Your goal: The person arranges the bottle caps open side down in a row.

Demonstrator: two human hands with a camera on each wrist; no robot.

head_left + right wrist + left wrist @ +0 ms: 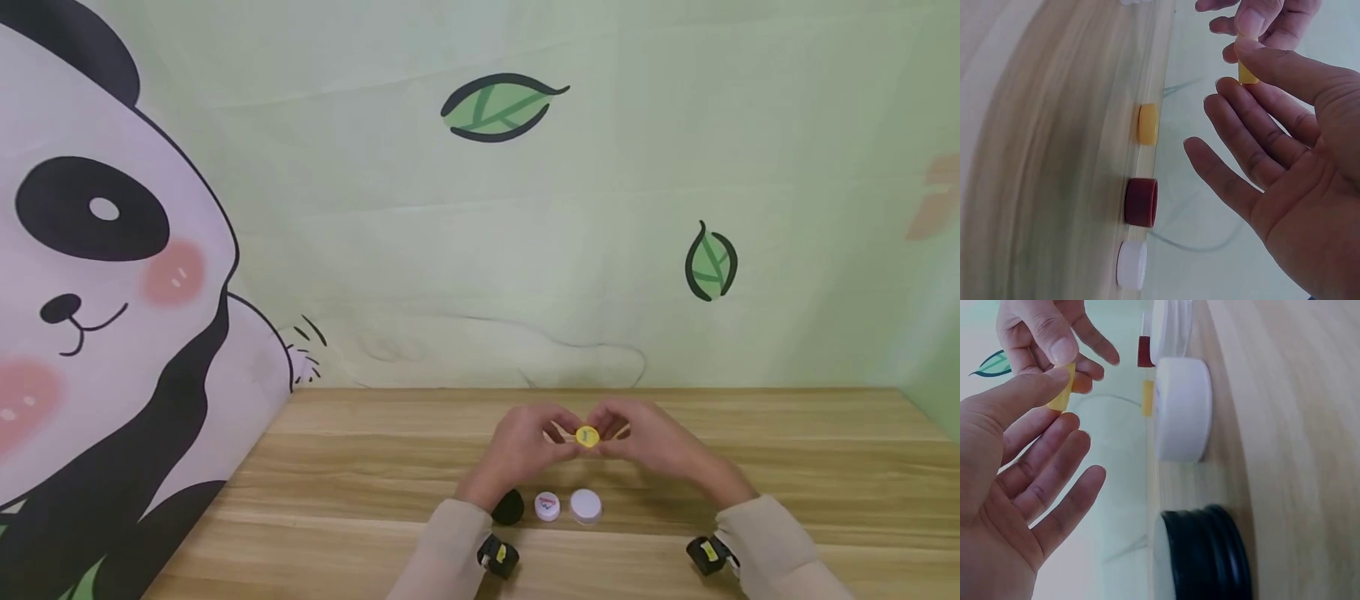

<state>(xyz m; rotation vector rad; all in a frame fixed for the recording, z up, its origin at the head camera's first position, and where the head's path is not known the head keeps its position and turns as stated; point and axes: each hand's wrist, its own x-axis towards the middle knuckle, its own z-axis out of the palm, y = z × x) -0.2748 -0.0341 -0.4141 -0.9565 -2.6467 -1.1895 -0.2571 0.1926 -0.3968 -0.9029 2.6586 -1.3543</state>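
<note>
A small yellow bottle cap (587,437) with print on its face is held up between both hands above the table. My left hand (522,444) pinches one side of it between thumb and forefinger, as the left wrist view also shows. From the other side my right hand (651,440) pinches the same cap, its remaining fingers spread loosely in the right wrist view. Nearer to me, below the hands, a black cap (509,507), a white printed cap (547,506) and a larger white cap (586,505) sit in a row. The left forearm partly covers the black one.
In the right wrist view, an orange-yellow cap (1148,124), a dark red cap (1141,202) and another white cap (1132,264) stand on the wooden table (825,467). A fabric backdrop (600,208) with a panda and leaves rises behind the table.
</note>
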